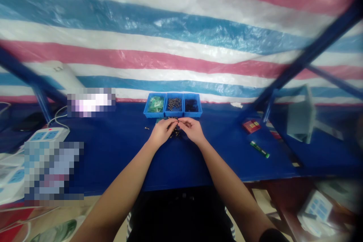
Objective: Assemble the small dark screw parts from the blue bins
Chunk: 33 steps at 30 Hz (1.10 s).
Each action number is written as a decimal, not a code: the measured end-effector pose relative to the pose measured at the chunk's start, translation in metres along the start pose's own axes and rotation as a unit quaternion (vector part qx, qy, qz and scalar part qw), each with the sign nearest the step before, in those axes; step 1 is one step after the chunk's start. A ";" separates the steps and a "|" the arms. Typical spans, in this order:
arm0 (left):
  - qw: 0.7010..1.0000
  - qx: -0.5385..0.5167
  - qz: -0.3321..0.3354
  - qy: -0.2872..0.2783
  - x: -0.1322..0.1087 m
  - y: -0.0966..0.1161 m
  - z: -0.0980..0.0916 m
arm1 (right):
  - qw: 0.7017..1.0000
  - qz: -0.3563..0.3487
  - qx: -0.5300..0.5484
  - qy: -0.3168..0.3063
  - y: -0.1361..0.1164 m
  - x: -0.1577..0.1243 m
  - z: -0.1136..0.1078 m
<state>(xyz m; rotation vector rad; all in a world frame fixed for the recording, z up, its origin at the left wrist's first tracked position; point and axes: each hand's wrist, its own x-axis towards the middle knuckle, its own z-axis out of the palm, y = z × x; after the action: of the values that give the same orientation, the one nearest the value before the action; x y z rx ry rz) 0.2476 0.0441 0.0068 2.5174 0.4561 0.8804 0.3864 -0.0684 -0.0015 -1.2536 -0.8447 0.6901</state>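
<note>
My left hand [163, 131] and my right hand [192, 128] meet fingertip to fingertip above the blue table. Both are closed in a pinch around something too small to make out. Under and between them lies a loose pile of small brass-and-black parts [176, 134]. One more such part [146, 128] lies apart, left of my left hand. Just beyond my fingers stand three blue bins in a row. The left bin [145, 112] holds green pieces, the middle bin [174, 114] small brass-coloured parts, the right bin [193, 114] black pieces.
On the right lie a red box [251, 126] and a green tube-like packet [259, 149]. White power strips [49, 134] with cables are at the left. Blue frame bars [295, 56] slope at both sides, and a striped plastic sheet [181, 34] hangs behind the table [113, 159].
</note>
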 end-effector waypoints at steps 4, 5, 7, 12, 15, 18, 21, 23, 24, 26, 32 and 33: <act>1.000 -0.004 -0.007 -0.001 0.000 0.000 0.001 | 1.000 -0.003 0.001 0.009 -0.001 0.000 -0.002; 1.000 -0.004 -0.005 0.002 0.000 -0.001 0.001 | 1.000 -0.003 0.000 0.010 -0.001 0.001 -0.002; 1.000 -0.004 0.000 0.008 0.000 -0.001 0.002 | 1.000 0.001 -0.006 0.010 -0.001 0.000 -0.001; 1.000 -0.006 0.002 0.012 0.000 -0.002 0.002 | 1.000 0.003 -0.004 0.001 -0.001 0.000 0.002; 1.000 -0.005 -0.005 -0.001 0.000 -0.002 0.002 | 1.000 0.005 -0.006 0.001 -0.001 -0.001 0.002; 1.000 -0.003 -0.016 -0.019 0.000 -0.001 0.001 | 1.000 0.004 -0.006 0.002 -0.001 -0.001 0.001; 1.000 0.001 -0.018 -0.018 0.000 0.000 0.001 | 1.000 0.006 -0.007 0.006 -0.001 0.000 0.001; 1.000 0.000 -0.020 -0.009 0.000 0.000 0.001 | 1.000 0.006 -0.005 0.005 -0.002 0.000 0.001; 1.000 -0.002 -0.021 -0.006 0.000 -0.001 0.001 | 1.000 0.006 -0.003 0.005 -0.002 0.000 0.001; 1.000 -0.003 -0.019 -0.005 -0.001 -0.001 0.001 | 1.000 0.006 -0.001 0.007 -0.003 0.000 0.001; 1.000 0.000 0.001 -0.001 0.001 -0.001 0.001 | 1.000 0.012 -0.006 0.004 -0.004 -0.001 0.001; 1.000 -0.002 0.001 0.000 0.001 0.000 0.001 | 1.000 0.012 -0.006 0.002 -0.003 -0.001 0.001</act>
<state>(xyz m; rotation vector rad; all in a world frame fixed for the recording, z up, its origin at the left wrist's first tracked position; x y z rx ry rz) 0.2491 0.0445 0.0063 2.5149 0.4524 0.8797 0.3853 -0.0695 0.0017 -1.2778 -0.8331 0.7027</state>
